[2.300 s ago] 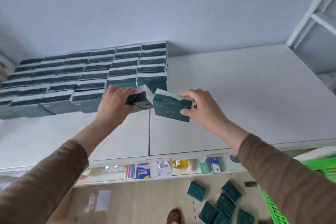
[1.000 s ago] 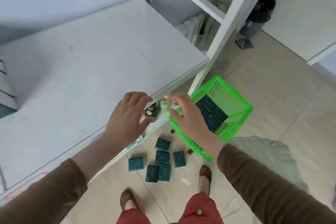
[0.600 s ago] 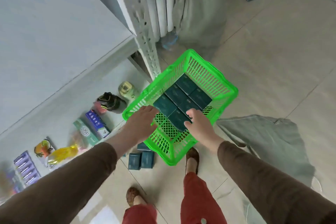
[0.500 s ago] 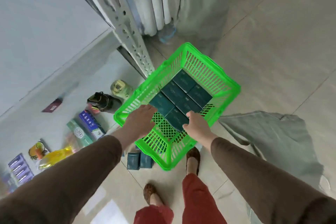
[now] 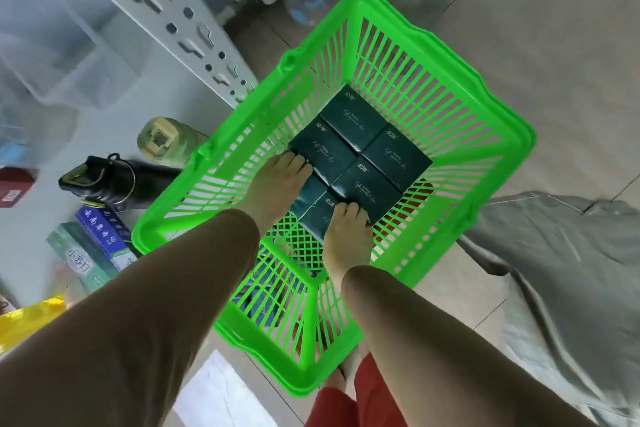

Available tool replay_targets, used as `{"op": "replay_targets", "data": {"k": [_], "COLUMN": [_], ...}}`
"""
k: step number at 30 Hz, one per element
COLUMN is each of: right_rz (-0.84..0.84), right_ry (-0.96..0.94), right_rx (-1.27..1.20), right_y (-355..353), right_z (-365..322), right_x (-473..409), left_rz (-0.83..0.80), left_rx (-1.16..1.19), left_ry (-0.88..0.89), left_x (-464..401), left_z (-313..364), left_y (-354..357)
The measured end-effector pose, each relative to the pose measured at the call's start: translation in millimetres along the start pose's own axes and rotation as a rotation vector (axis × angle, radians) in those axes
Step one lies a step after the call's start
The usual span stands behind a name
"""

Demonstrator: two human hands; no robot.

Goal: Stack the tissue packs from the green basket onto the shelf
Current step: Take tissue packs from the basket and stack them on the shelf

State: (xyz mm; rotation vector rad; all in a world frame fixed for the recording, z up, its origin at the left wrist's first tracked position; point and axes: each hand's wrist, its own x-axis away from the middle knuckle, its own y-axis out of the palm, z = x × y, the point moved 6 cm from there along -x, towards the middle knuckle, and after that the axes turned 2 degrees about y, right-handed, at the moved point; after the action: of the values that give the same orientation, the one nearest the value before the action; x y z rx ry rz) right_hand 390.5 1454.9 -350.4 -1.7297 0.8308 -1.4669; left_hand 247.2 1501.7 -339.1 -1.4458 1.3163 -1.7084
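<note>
Floor: large beige tiles, smooth, thin grout lines. A grey cloth lies crumpled on it at my right.

Shelf upright: pale grey metal, flat, punched with keyhole slots and round holes, running diagonally at upper left.

Green basket: bright plastic, rectangular, slatted walls and a lattice bottom, standing on the floor just beside the upright. I count five tissue packs in it, flat on the bottom, touching edge to edge; dark green glossy wrap, pale script on each face (too small to read).

Both my arms reach down into the basket, brown sleeves to the wrist.

Left hand: fingers curled over the near edge of a pack on the left side; I read it as grasping that pack.

Right hand: fingers bent over the nearest pack, gripping its edge.

Outside the basket, at left: a black bottle with a wire loop, lying on its side; a pale green jar; a blue printed box against a green one.
</note>
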Motion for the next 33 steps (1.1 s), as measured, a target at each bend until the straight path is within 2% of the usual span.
{"op": "replay_targets", "data": {"k": [3,8,11,16,18,23,27,31,33], "right_rz": [0.087,-0.144,-0.148,-0.148,-0.142,-0.105,-0.106,-0.073,-0.058], "right_ry": [0.004,0.004,0.0,-0.191,-0.307,-0.578,-0.749,-0.887,-0.946], "right_rx": [0.03,0.072,0.059,-0.133,-0.119,-0.094,-0.194,-0.312,-0.378], "right_y": [5,9,-21,-129,-184,-320,-407,-468,-491], "right_z": [-3,3,6,9,2,-46,-107,-171,-213], "right_x": [-5,-11,-6,44,76,169,242,290,308], "left_rz": [0.027,-0.114,-0.113,-0.026,0.029,0.14,0.229,0.324,0.395], "left_rx": [-0.097,-0.236,-0.189,0.159,0.296,0.467,0.486,0.554,0.492], "left_ry": [-0.007,-0.078,-0.168,-0.377,-0.442,-0.612,-0.773,-0.913,-0.928], "left_x": [-1,9,33,116,163,308,431,513,547], "left_z": [-4,-9,-11,-13,-14,-34,-59,-96,-122], "left_y": [11,3,-20,-99,-142,-245,-325,-381,-406]}}
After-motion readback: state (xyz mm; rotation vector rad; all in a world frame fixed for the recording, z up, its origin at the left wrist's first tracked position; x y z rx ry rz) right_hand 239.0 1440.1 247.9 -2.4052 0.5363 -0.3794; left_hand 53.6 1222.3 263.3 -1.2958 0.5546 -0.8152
